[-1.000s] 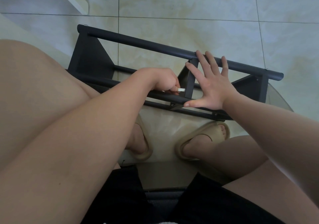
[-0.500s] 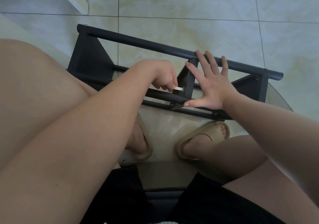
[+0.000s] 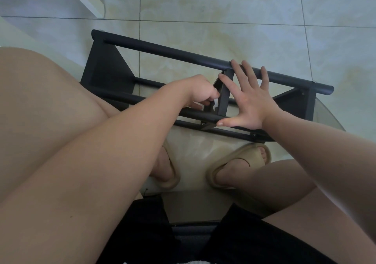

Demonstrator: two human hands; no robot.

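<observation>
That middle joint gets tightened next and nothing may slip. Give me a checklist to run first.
1. Right hand braces the black frame: ok, flat with fingers spread on the middle upright and top bar, thumb on the lower bar.
2. Left hand grips the pale tool: ok, fingers curled round it beside the upright.
3. Tool tip seated in a fastener: cannot tell, hidden.
4. Frame's footing on the glass tabletop: cannot tell.
</observation>
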